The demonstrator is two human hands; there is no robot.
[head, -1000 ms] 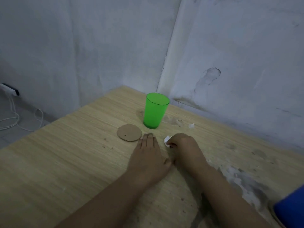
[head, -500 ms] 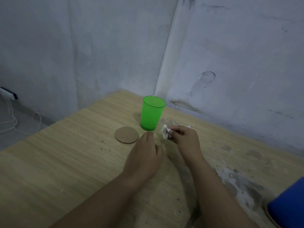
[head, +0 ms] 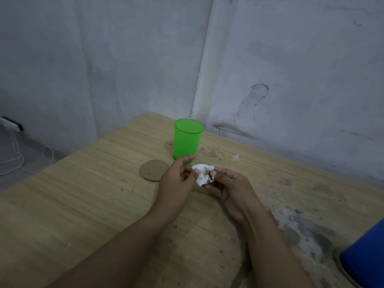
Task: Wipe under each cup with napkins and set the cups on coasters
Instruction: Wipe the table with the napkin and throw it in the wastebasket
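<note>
Two hands meeting above the counter (head: 83, 204), both pinching one crumpled white napkin (head: 202, 175) between them. Left hand (head: 176, 183) curling thumb and fingers (head: 188, 160) round the napkin's left edge; right hand (head: 230, 188) pinching its right side with bent fingertips, remaining fingers loosely curled below. Napkin looking soft, wrinkled, bunched into an irregular wad, showing brown smudges on the face turned toward the camera. Hanging clear of the wood, just in front of the cup (head: 187, 140).

Standing upright near the far corner: a green, translucent plastic cup, smooth-walled, tapering toward the base, round rim open at the top. Lying flat just left of and nearer than the cup: a round brown coaster (head: 153, 170), matte like cardboard, apart from the cup's base, its right edge partly hidden behind the left hand. Resting right of the cup: a tiny white scrap (head: 235, 157) beside a dull stain on the wood.

Showing fine straight grain in pale tan, with dark specks scattered across, and a rough grey, worn patch toward the right. Peeking in at the lower right edge: a blue cup (head: 365, 258), smooth, sitting on something round and brown, only partly in view. Rising behind: grey walls (head: 124, 59), mottled and scuffed, meeting at a pale vertical strip. Trailing on the floor at far left: thin white cables (head: 16, 159).
</note>
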